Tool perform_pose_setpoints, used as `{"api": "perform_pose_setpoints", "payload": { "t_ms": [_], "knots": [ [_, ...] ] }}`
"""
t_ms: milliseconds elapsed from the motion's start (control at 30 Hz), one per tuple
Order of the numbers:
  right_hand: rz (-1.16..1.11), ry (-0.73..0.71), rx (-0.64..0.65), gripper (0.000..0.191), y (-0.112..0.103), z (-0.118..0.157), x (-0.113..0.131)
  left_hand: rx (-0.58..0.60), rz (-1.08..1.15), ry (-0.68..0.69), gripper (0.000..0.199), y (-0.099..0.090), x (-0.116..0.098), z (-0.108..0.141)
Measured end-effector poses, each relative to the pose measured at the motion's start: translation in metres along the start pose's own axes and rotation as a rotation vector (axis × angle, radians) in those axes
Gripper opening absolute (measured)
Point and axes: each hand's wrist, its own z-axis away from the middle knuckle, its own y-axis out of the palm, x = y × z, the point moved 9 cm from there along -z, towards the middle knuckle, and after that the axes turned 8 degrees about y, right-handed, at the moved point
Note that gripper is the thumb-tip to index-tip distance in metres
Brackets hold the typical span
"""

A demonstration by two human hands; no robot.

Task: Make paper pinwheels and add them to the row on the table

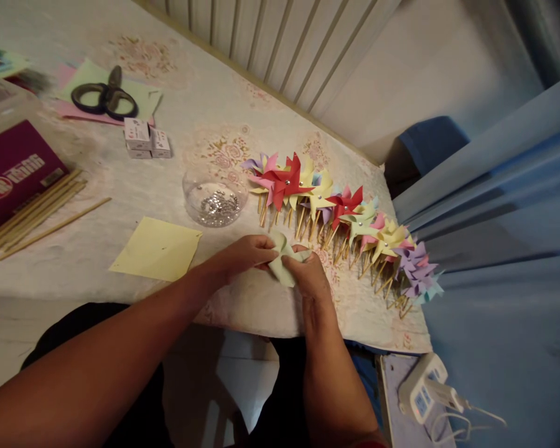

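A pale green paper pinwheel (282,264) with folded blades is held between both hands above the near edge of the table. My left hand (249,254) pinches it from the left, thumb toward its middle. From the right, my right hand (312,274) grips it with the thumb pressed on the paper near the centre. Whether a pin or stick is in it cannot be seen. Just beyond my left hand stands a clear round dish (214,202) of small shiny metal pieces. A yellow paper square (157,247) with a slit or mark lies left of my left forearm.
Finished pinwheels on sticks (345,214) lie in a row at the right. Wooden sticks (42,211) rest by a purple box (21,171) at the left. Scissors (106,96) lie on coloured paper near small white boxes (144,138). A power strip (422,389) is lower right.
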Motion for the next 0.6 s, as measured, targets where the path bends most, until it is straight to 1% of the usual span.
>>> {"api": "perform_pose_setpoints", "payload": {
  "t_ms": [133, 200, 267, 333, 433, 600],
  "knots": [
    [-0.28, -0.045, -0.085, 0.02, -0.002, 0.001, 0.007, -0.08, 0.353, -0.073, 0.03, -0.002, 0.01, -0.001],
    [-0.41, -0.07, -0.114, 0.021, -0.001, 0.003, 0.011, -0.107, 0.479, -0.081, 0.03, 0.0, 0.015, -0.001],
    [-0.51, -0.085, -0.137, 0.023, 0.0, 0.003, 0.012, -0.117, 0.551, -0.071, 0.025, 0.003, 0.018, -0.001],
    [-0.564, -0.088, -0.145, 0.025, 0.001, 0.002, 0.011, -0.102, 0.56, -0.03, 0.022, 0.007, 0.019, -0.002],
    [-0.59, -0.075, -0.144, 0.025, 0.006, 0.001, 0.006, -0.062, 0.509, 0.048, 0.022, 0.014, 0.018, -0.002],
    [-0.609, -0.047, -0.16, 0.025, 0.017, 0.001, -0.005, -0.108, 0.448, 0.088, 0.022, 0.015, 0.016, 0.0]
  ]
}}
